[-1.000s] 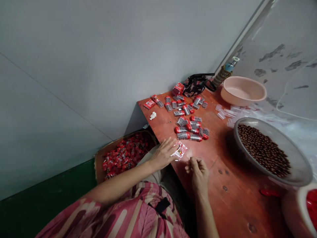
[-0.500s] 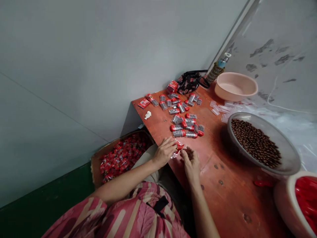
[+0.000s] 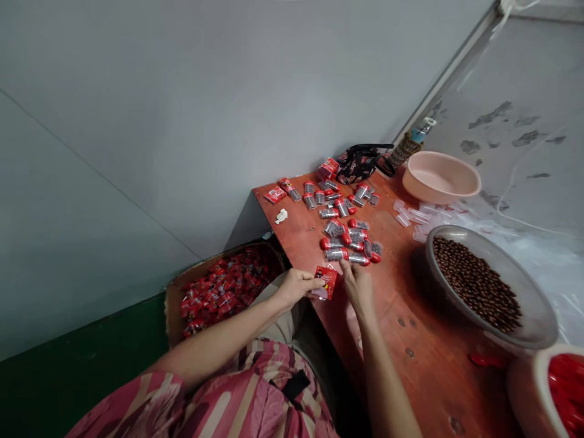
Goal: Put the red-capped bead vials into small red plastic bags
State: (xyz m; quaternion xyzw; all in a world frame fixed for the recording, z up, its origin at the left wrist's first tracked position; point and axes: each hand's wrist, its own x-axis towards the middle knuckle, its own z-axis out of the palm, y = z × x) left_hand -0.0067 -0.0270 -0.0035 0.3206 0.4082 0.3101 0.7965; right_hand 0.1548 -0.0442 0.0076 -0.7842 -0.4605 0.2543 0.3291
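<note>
My left hand (image 3: 298,287) pinches a small red printed packet (image 3: 326,282) by its edge, over the near edge of the red table. Its printed face is turned up. Just ahead and to the right, my right hand (image 3: 358,287) reaches with fingers extended to the nearest clear tubes (image 3: 336,254), which have red caps and are filled with dark beads. A fingertip is at a tube; I cannot tell whether it touches. Several more such tubes (image 3: 340,208) lie loosely grouped farther back on the table.
A box of red wrapped packets (image 3: 223,286) sits low at left. On the table (image 3: 396,377) are a grey bowl of brown beads (image 3: 477,283), a pink basin (image 3: 442,176), a tub of red caps (image 3: 566,389), empty clear tubes (image 3: 417,214), a dark bag (image 3: 358,164) and crumpled tissue (image 3: 281,215).
My left hand now holds the red packet alone, its printed face showing. My right hand has moved away from the packet, forward to the nearest tubes. The view has shifted slightly.
</note>
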